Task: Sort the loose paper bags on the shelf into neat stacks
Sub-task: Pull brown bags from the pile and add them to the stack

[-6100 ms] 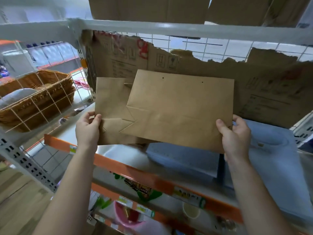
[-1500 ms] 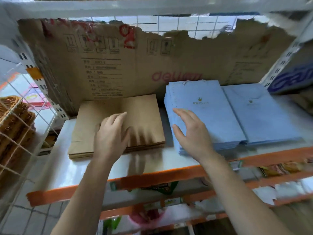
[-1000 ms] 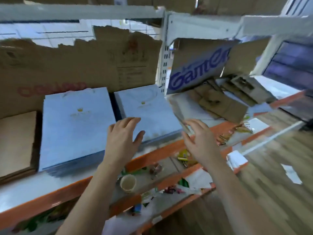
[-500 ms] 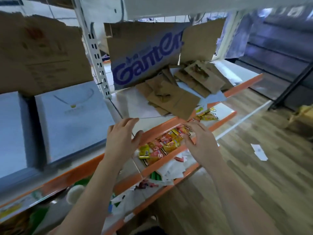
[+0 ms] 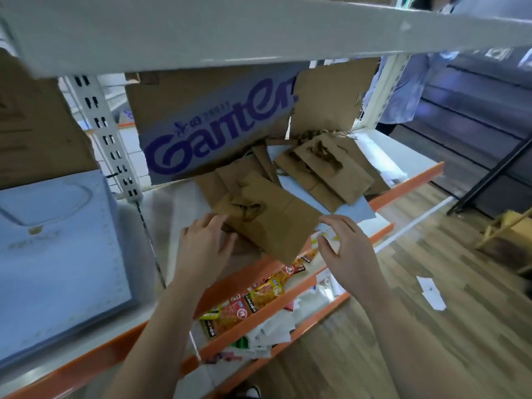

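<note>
Several small brown paper bags lie scattered on the right bay of the white shelf (image 5: 178, 203). The nearest brown bag (image 5: 273, 223) juts over the orange front edge. My left hand (image 5: 204, 246) reaches its fingertips to that bag's left corner, fingers relaxed. My right hand (image 5: 345, 249) hovers just off the bag's right corner, fingers loosely bent, holding nothing. Further back is a second heap of brown bags (image 5: 331, 171) with twisted handles. A neat stack of light blue bags (image 5: 57, 254) lies in the left bay.
A cardboard sheet printed "Ganten" (image 5: 216, 131) leans at the back of the right bay. A perforated white upright (image 5: 106, 133) divides the bays. Snack packets (image 5: 253, 298) fill the shelf below. A person in light blue (image 5: 403, 90) stands at the far right. Wooden floor lies right.
My view has swung right from the stacked brown and blue bags to the right bay. Both hands have moved up to the nearest loose brown bag, my left now touching it.
</note>
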`<state>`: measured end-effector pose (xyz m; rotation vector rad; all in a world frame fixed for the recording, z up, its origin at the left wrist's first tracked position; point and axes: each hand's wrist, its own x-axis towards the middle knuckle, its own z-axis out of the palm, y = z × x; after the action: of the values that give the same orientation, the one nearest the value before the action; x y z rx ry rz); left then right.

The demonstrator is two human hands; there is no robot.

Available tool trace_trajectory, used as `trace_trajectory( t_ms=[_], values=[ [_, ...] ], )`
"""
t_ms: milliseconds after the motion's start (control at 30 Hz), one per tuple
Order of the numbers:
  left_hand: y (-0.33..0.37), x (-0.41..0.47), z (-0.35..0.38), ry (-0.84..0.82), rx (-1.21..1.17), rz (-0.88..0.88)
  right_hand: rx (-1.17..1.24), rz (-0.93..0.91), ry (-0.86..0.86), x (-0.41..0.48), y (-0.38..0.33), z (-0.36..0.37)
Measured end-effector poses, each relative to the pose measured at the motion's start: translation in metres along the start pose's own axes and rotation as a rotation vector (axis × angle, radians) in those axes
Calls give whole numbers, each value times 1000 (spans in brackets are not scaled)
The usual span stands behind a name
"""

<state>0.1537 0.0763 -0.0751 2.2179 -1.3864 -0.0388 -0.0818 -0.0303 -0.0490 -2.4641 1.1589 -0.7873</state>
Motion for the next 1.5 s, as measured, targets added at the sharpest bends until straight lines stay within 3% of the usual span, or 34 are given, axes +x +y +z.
trace_trajectory(
  t_ms=[333,700,900,1000,1133,1367,1500],
  values=[
    [14,39,15,20,39,-103,71,-24,-41,63,49,10],
    [65,48,43,121,105,-271,122,-228,-201,137,110,13],
    [104,46,63,191,105,-367,160,-365,-200,157,130,12],
    [135,51,76,196,92,-287,189,-399,-195,159,137,12],
    [162,63,101,69,94,-106,217,-421,-209,162,144,9],
    [168,87,110,87,-28,-8,254,-427,-184,166,155,3],
    [162,87,115,28,26,50,259,-439,-169,167,158,2]
  ],
)
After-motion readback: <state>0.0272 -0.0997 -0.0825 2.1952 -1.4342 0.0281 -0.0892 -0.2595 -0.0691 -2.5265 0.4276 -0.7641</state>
